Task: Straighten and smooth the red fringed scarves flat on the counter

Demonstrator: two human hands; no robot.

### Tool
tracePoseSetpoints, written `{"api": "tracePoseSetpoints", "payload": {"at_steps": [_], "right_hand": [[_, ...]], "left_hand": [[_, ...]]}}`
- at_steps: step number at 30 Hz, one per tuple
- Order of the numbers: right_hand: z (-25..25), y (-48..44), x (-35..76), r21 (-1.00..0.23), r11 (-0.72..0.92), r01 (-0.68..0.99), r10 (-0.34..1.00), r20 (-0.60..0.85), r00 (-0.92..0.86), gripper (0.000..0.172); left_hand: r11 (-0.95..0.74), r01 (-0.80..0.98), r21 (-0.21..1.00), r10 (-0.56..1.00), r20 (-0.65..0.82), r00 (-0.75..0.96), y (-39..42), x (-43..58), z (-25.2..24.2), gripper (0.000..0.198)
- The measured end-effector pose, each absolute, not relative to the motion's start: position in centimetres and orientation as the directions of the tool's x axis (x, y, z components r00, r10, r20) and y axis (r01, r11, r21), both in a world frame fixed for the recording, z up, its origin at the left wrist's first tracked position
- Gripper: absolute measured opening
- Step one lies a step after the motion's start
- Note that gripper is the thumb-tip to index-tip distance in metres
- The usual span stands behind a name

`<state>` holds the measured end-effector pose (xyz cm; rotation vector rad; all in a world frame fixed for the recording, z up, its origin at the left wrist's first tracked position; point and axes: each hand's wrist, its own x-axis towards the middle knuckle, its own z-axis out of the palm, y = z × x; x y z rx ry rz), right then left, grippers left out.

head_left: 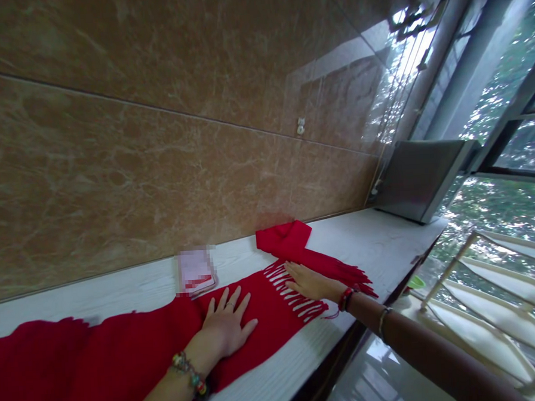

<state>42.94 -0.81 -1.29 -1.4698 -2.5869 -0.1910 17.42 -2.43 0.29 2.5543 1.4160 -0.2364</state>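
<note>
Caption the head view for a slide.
Both hands, left and right, press flat on a red fringed scarf on a white counter.

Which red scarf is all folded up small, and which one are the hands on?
The folded red scarf lies by the wall, untouched. Both hands, left and right, press flat on the long spread-out scarf.

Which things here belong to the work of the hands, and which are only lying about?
In the work:
- left hand, flat on the red scarf
- right hand, on the scarf's fringe

Lying about:
- second red scarf, folded by the wall
- small blurred item
- grey box
- white counter
</note>
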Motion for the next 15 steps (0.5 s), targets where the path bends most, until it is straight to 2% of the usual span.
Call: {"api": "tracePoseSetpoints", "payload": {"at_steps": [9,15], "right_hand": [[-2.5,-0.7,39.1,0.029,0.563,0.826,0.8,0.233,-0.553,0.03],[-1.5,-1.1,41.2,0.122,0.549,0.827,0.8,0.21,-0.563,0.03]], "left_hand": [[-0.519,0.844,0.133,0.814,-0.223,0.536,-2.2,17.4,-0.1,0.063],[-0.532,0.836,0.133,0.808,-0.214,0.549,-2.2,17.3,-0.3,0.063]]}}
